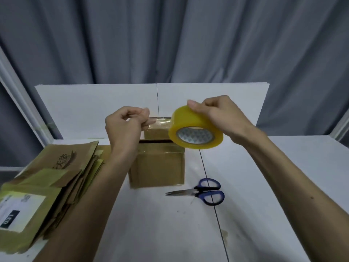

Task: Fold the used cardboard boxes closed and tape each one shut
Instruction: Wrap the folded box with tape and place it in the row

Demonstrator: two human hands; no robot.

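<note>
On the stack of flat boxes (56, 173) at the left, the far one bears a dark printed logo (65, 157) with Chinese characters. The first looks like 天, the others are too blurred to be sure. Nearer to the camera, a white label (28, 207) on the same stack carries a black patch (9, 218) with white signs, seen sideways, perhaps "L01". The small grey print and a code square (25, 197) on this label cannot be read. The core of the tape roll (186, 121) has a grey printed pattern; whether it holds letters I cannot tell.
</note>
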